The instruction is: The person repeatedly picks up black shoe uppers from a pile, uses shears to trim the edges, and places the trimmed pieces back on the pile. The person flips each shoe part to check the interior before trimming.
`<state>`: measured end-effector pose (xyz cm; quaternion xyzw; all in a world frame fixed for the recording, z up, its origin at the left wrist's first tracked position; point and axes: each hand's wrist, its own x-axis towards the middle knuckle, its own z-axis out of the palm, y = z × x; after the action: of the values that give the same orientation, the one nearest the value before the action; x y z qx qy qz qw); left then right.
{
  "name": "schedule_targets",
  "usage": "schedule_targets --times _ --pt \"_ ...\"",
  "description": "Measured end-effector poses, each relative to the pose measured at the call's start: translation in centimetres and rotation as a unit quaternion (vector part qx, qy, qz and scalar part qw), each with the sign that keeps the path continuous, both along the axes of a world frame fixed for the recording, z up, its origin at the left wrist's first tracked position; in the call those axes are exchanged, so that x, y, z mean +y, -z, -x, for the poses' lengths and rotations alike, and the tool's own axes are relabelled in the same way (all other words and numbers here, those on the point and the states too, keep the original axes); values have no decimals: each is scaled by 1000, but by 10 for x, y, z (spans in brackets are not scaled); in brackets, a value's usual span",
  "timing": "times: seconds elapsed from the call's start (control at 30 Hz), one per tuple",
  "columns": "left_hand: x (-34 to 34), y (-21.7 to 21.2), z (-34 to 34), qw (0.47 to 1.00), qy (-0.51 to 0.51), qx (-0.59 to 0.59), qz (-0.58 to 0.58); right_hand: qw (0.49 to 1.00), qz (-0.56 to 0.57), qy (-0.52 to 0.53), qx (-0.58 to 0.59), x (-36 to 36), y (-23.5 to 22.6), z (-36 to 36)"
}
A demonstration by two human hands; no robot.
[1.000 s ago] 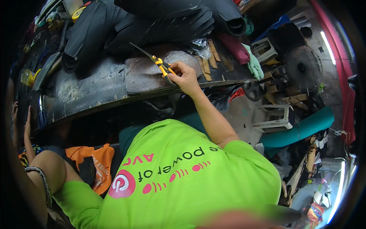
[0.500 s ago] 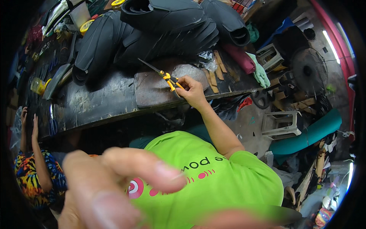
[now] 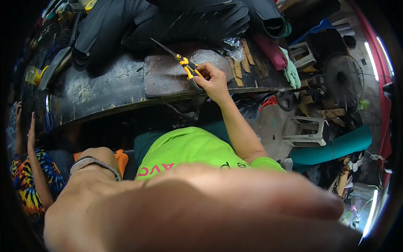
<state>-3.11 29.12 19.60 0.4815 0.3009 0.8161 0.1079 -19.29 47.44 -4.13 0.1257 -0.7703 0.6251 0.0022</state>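
My right hand (image 3: 215, 83) grips a pair of scissors (image 3: 183, 62) with yellow and black handles, its fingers wrapped round them. The dark blades look closed and point toward the far left, over a worn, dark brown slab (image 3: 163, 77) on the bench. My left hand (image 3: 193, 197) is very close to the camera and blurred, stretching across the lower picture toward the right. A band (image 3: 93, 162) circles that wrist. How most of its fingers are bent is hidden.
Stitched black leather-like pieces (image 3: 180, 27) are stacked at the back of the bench (image 3: 98, 90). Wooden strips (image 3: 236, 69), a green glove (image 3: 290, 71) and another person's arms (image 3: 34, 155) flank the work area. A white stool (image 3: 305, 131) and a fan (image 3: 342, 77) stand right.
My left hand has risen closer to the camera and spread across the lower view. The scene has shifted slightly upward in the picture. My right hand still holds the scissors over the slab.
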Motion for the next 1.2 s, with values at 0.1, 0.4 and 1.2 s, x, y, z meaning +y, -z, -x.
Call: schedule_targets --times 0.1,0.4,1.2 --pt "4 3 2 1000 8 0 -6 1000 -6 8 10 1 0 1" --pt "-10 16 7 999 -1 28 -41 1000 1 5 11 0 -2 -1" --pt "-26 19 22 991 -36 87 -96 1000 -1 3 9 2 -5 -3"
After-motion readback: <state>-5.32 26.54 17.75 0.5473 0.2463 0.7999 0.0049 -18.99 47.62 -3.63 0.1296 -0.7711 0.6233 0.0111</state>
